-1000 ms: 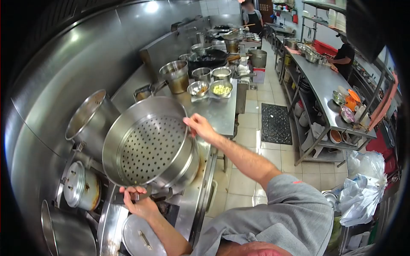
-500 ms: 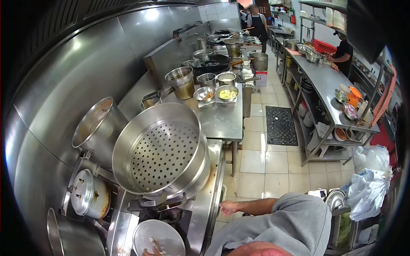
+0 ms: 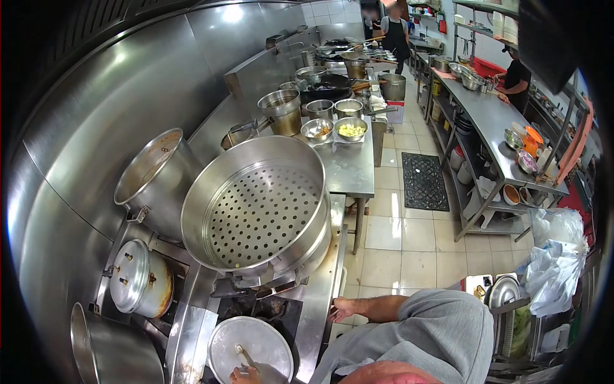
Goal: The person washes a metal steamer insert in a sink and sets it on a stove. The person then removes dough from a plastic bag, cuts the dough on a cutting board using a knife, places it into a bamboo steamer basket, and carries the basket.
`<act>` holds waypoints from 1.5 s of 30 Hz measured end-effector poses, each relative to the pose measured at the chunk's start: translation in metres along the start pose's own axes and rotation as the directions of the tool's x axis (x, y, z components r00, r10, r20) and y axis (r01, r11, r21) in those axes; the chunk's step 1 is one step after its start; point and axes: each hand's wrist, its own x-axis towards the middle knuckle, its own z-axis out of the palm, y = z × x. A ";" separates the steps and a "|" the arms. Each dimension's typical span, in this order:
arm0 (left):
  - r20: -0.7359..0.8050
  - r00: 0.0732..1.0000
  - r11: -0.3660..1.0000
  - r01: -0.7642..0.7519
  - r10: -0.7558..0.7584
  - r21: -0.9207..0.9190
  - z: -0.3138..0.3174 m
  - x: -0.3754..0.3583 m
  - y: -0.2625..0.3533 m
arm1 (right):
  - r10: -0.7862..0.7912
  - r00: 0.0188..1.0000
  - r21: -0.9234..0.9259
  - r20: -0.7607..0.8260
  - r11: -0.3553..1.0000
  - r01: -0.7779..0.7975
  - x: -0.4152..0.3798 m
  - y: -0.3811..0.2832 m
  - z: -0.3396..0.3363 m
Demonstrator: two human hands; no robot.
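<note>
My left hand [image 3: 245, 376], partly cut off by the bottom edge, has its fingers closed at the handle of a round grey pot lid [image 3: 230, 339]. The lid lies over the front burner, hiding what is beneath it. At the front edge of the steel stove [image 3: 318, 320] is my right hand [image 3: 343, 310], its fingers partly spread and the tips right at the edge. Just beyond the lid, a large steamer pot [image 3: 256, 214] with a perforated bottom sits tilted toward me in this view.
A tall stockpot [image 3: 157, 182], a lidded pressure cooker [image 3: 142, 281] and another deep pot [image 3: 115, 349] line the wall side. Bowls of food, including yellow pieces [image 3: 351, 130], stand on the steel counter [image 3: 345, 168]. People work farther back, one at the right-hand table [image 3: 495, 137].
The view has shifted, so the lid and steamer pot appear farther right. My left hand stays at the lid's handle. My right hand stays by the stove edge, its fingers slightly more curled.
</note>
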 end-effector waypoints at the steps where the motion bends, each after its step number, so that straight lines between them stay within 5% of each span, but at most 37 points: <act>1: -0.008 1.000 1.000 0.010 -0.010 0.009 0.001 0.001 -0.004 | 0.001 1.000 0.002 0.000 1.000 -0.001 0.001 0.002 0.000; 13: 0.017 0.986 0.977 -0.161 0.165 -0.139 -0.007 -0.004 -0.041 | -0.053 0.996 0.198 0.067 0.979 0.039 0.026 0.017 -0.009; 14: 0.241 0.965 0.980 0.137 -0.100 -0.141 -0.044 -0.002 -0.010 | -0.061 0.998 0.152 0.025 0.987 0.056 0.021 0.014 -0.008; 16: 0.102 0.988 0.990 0.120 -0.112 -0.071 -0.042 -0.016 -0.011 | -0.132 0.991 0.166 0.005 0.978 0.129 -0.008 0.005 0.005; 17: 0.165 0.973 0.965 0.189 -0.160 -0.182 -0.052 -0.015 -0.007 | -0.035 0.996 0.122 0.076 0.992 0.026 0.010 0.005 -0.006; 19: 0.090 0.968 0.957 0.246 -0.234 -0.153 -0.072 -0.023 0.017 | -0.190 0.980 0.122 0.057 0.976 0.182 0.010 0.012 -0.008; 21: 0.029 0.970 0.950 0.243 -0.242 -0.194 -0.090 -0.025 0.032 | -0.094 0.980 -0.038 0.175 0.994 0.102 0.023 0.009 -0.024; 23: -0.002 0.968 0.941 0.243 -0.250 -0.237 -0.108 -0.027 0.042 | -0.044 0.997 0.081 0.057 0.996 0.040 0.018 0.006 -0.020; 25: -0.039 0.960 0.949 0.267 -0.277 -0.165 -0.110 -0.037 0.035 | -0.040 0.992 0.130 0.123 0.991 0.024 0.031 0.008 -0.030; 27: -0.080 0.940 0.934 0.317 -0.333 -0.162 -0.112 -0.043 0.038 | -0.142 0.989 -0.072 -0.031 0.988 0.140 0.000 -0.005 0.002; 32: -0.040 0.939 0.924 0.329 -0.343 -0.195 -0.097 -0.040 0.040 | -0.358 0.934 -0.170 0.017 0.919 0.355 -0.009 0.004 -0.019; 34: -0.177 0.947 0.959 0.243 -0.267 -0.148 -0.109 -0.040 0.039 | -0.388 0.920 -0.317 0.056 0.867 0.385 -0.010 0.000 -0.027; 38: -0.580 0.742 0.832 0.523 -0.337 0.186 -0.174 -0.058 -0.053 | -0.331 0.942 -0.406 0.046 0.856 0.321 -0.041 -0.007 -0.066; 40: -0.738 0.665 0.586 0.644 -0.112 0.491 -0.187 -0.090 -0.148 | -0.267 0.959 -0.339 -0.093 0.914 0.222 -0.053 0.000 -0.096; 41: -0.602 0.622 0.477 0.778 -0.501 0.408 -0.220 -0.089 -0.141 | -0.310 0.942 -0.298 -0.128 0.918 0.262 -0.057 0.008 -0.118; 43: -0.534 0.634 0.351 0.765 -0.560 0.540 -0.216 -0.106 -0.205 | -0.214 0.924 -0.178 -0.318 0.970 0.164 -0.054 0.026 -0.150; 44: -0.568 0.598 0.475 0.799 -0.566 0.369 -0.212 -0.110 -0.221 | -0.244 0.906 -0.117 -0.345 0.969 0.216 -0.057 0.030 -0.158; 45: -0.466 0.584 0.428 0.809 -0.664 0.403 -0.217 -0.109 -0.232 | -0.205 0.900 -0.158 -0.385 0.975 0.155 -0.059 0.040 -0.164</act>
